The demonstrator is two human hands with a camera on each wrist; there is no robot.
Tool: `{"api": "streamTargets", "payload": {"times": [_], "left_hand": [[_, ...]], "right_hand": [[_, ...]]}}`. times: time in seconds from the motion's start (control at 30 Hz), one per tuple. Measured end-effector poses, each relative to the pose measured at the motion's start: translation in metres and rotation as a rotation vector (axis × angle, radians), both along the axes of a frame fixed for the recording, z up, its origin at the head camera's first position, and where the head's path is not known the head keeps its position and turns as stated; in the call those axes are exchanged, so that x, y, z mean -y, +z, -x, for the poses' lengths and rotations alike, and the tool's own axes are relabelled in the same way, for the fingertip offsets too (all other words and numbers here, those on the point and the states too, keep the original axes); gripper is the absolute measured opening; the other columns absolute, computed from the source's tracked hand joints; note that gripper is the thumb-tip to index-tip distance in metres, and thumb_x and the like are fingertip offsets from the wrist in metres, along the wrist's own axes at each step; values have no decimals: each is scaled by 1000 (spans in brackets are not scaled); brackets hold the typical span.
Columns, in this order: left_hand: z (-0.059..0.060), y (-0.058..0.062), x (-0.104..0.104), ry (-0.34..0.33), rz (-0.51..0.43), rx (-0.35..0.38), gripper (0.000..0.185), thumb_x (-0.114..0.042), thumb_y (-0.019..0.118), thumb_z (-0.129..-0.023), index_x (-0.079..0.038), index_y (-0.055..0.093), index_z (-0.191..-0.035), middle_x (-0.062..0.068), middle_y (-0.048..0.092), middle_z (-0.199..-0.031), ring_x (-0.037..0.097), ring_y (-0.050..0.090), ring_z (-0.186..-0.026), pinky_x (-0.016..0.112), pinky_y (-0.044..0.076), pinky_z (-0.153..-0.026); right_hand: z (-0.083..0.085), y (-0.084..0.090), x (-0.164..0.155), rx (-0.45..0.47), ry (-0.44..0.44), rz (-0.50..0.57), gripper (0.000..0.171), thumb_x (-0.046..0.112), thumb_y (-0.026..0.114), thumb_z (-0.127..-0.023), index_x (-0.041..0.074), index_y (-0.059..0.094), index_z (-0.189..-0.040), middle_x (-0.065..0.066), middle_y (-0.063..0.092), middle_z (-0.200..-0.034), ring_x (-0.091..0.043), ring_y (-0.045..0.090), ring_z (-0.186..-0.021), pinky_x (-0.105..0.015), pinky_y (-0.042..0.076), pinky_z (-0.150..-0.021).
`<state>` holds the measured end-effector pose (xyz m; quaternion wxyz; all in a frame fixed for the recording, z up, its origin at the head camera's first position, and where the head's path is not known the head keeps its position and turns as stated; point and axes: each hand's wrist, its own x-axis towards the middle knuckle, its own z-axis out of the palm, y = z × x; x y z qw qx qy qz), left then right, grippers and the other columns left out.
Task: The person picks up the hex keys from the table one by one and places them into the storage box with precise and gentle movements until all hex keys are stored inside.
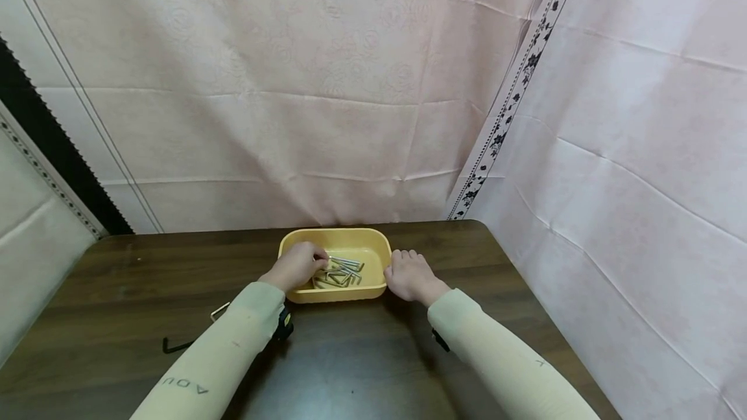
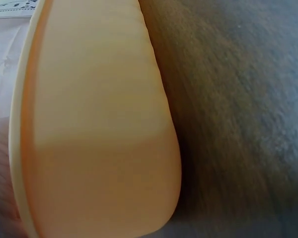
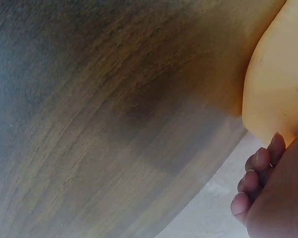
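Note:
A yellow plastic tray (image 1: 373, 248) sits near the table's far edge, with several silver L-shaped hex keys (image 1: 344, 272) heaped inside. My left hand (image 1: 299, 266) reaches over the tray's left side, its bent fingers at the heap; whether they pinch a key is hidden. At the right end, my right hand (image 1: 410, 275) grips the tray's rim. The right wrist view shows its curled fingertips (image 3: 248, 181) beside the tray wall (image 3: 275, 84). In the left wrist view the tray's outer wall (image 2: 99, 109) covers most of the left hand (image 2: 0, 178).
On the dark wooden table (image 1: 350, 368), a black L-shaped key (image 1: 177, 345) lies left of my left forearm. A silver bent piece (image 1: 219, 310) lies partly under that sleeve. Pale cloth (image 1: 327, 115) hangs behind the table and along its right side.

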<state>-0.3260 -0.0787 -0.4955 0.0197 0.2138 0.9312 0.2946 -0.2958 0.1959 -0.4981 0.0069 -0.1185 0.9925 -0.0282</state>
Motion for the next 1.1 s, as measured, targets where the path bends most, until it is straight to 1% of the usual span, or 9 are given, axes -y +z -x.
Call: {"api": "streamTargets", "payload": {"times": [0.13, 0.27, 0.43, 0.6, 0.67, 0.77, 0.9, 1.0, 1.1], "left_hand": [[-4, 7, 3, -13, -48, 1, 16, -21, 67, -92, -9, 73, -101, -3, 64, -88, 13, 56, -79, 36, 47, -74], [-15, 19, 12, -20, -56, -27, 29, -31, 68, -91, -10, 71, -112, -1, 65, -98, 15, 58, -86, 37, 48, -78], [-29, 33, 31, -32, -56, -99, 41, -42, 67, -89, -12, 68, -117, 3, 65, -111, 22, 58, -97, 41, 48, -83], [-43, 41, 55, -17, -49, -141, 47, -49, 65, -87, -16, 66, -121, -1, 63, -114, 22, 57, -100, 41, 47, -83], [-48, 43, 63, -14, -49, -150, 48, -49, 66, -86, -16, 66, -121, -1, 63, -112, 23, 57, -99, 41, 47, -81], [-54, 44, 76, -19, -36, -174, 49, -51, 67, -85, -16, 67, -120, 0, 63, -113, 24, 58, -102, 43, 47, -84], [-63, 42, 93, -22, -6, -195, 54, -53, 68, -83, -15, 67, -120, 2, 63, -115, 25, 58, -107, 47, 46, -89], [-69, 40, 105, -19, 19, -185, 56, -53, 70, -81, -14, 66, -121, 2, 62, -116, 26, 58, -109, 48, 45, -90], [-76, 37, 117, -20, 37, -165, 62, -58, 69, -78, -15, 65, -123, 2, 61, -118, 25, 57, -111, 48, 45, -92]], "right_hand": [[-2, 1, 1, 7, -4, 1, 24, 29, 36, -99, 8, 48, -99, -7, 49, -93, -26, 45, -91, -45, 36, -88], [-3, 2, 2, 23, -18, -11, 26, 31, 36, -100, 8, 48, -103, -6, 50, -96, -25, 45, -93, -44, 36, -90], [-6, 6, 1, 25, -20, -3, 25, 30, 37, -99, 8, 48, -99, -6, 49, -93, -26, 45, -91, -44, 36, -88], [-6, 6, 2, 27, -5, -3, 26, 30, 36, -100, 8, 48, -100, -6, 49, -93, -26, 45, -92, -44, 35, -88], [-6, 6, 2, 29, -4, -1, 26, 30, 35, -100, 7, 48, -101, -6, 49, -94, -26, 45, -92, -44, 35, -89], [-7, 8, 2, 32, -6, 0, 26, 31, 35, -100, 8, 48, -101, -6, 49, -94, -25, 45, -92, -43, 36, -89], [-7, 9, 2, 40, -4, -4, 26, 31, 35, -100, 9, 48, -100, -5, 49, -93, -24, 44, -91, -43, 36, -88], [-7, 9, 1, 39, 0, -7, 26, 32, 35, -100, 9, 48, -100, -5, 48, -93, -24, 44, -91, -42, 36, -87], [-6, 7, 1, 36, 1, -7, 26, 31, 35, -100, 9, 48, -101, -6, 49, -95, -25, 45, -93, -43, 35, -88]]}}
